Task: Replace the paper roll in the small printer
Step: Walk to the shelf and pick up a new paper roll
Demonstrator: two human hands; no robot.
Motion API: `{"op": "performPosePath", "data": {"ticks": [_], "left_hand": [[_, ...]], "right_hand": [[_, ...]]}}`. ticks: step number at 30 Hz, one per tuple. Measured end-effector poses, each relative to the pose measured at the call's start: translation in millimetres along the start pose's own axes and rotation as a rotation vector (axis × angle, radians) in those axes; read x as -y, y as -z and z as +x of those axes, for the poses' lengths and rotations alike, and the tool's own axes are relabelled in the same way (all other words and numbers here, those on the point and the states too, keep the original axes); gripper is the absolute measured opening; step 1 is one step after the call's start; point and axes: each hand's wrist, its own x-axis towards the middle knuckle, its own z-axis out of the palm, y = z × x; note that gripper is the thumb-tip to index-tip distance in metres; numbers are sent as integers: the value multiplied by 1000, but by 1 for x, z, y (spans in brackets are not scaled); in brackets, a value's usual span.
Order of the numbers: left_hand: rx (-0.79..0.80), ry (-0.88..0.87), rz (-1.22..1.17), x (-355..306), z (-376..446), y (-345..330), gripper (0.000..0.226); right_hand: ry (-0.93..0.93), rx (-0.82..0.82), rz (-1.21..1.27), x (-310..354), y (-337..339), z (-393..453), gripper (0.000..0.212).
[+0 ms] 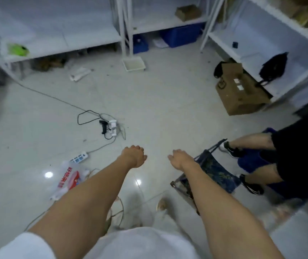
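Left hand: your left hand is stretched out over the pale glossy tiled floor, fingers curled loosely inward, and it holds nothing.
Right hand: your right hand is stretched out beside it, a little apart, fingers bent downward; the palm is hidden, so you cannot tell the grip, but nothing shows in it.
Printer and paper roll: neither appears in this view, so you cannot tell where they are.
Floor, left: a white power strip with plugged black cable lies ahead of your left hand; a second white power strip with blue sockets lies nearer, just beside a clear plastic bag with red print.
Floor, right: a blue patterned folding stool stands under your right forearm; a brown cardboard box stands near the white metal shelves.
Other person: bare legs in black shoes are at the right edge.
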Motion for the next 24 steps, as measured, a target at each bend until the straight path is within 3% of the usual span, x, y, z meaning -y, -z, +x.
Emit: {"op": "performPosePath", "data": {"ticks": [5, 13, 24], "left_hand": [[-77, 237, -178, 45, 36, 43, 55], [-115, 367, -277, 99, 118, 99, 57], [-147, 390, -375, 224, 289, 233, 49]], "right_hand": [[134, -6, -129, 22, 72, 70, 64], [349, -1, -374, 100, 165, 192, 59], [331, -33, -391, 201, 319, 358, 55]]}}
